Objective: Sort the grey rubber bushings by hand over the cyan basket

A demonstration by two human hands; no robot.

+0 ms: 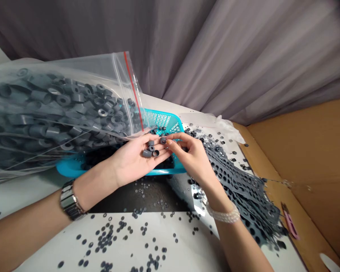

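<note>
Left hand [136, 158] was palm up, fingers extended and loosely flat, not clenched; a few short grey tubes [147, 153] lay loose on the fingers, some on their sides, one with its open end showing. Right hand [195, 158] came in from the other side, thumb and forefinger tips pinching one grey ring [163, 140] just above the left fingers; couldn't tell if the ring also touched them.

Both hands were over the front part of a blue basket [162, 120], which had dark pieces inside, partly hidden by the hands. Big clear plastic bag [96, 66] with a red stripe [133, 90] leaned over the basket's left part, packed with more grey tubes, its mouth right by the left hand. Left wrist had a dark metal band [71, 200], right wrist a pale beaded bracelet [225, 215].

Grey sheets full of holes [243, 185] were piled right of the basket. Small dark discs [104, 241] were scattered over the white table [36, 245] in front. Pink-handled tool [291, 225] lay on cardboard [306, 143] at far right; crumpled clear plastic [229, 128] sat behind the sheets, grey curtain [170, 45] at the back.
</note>
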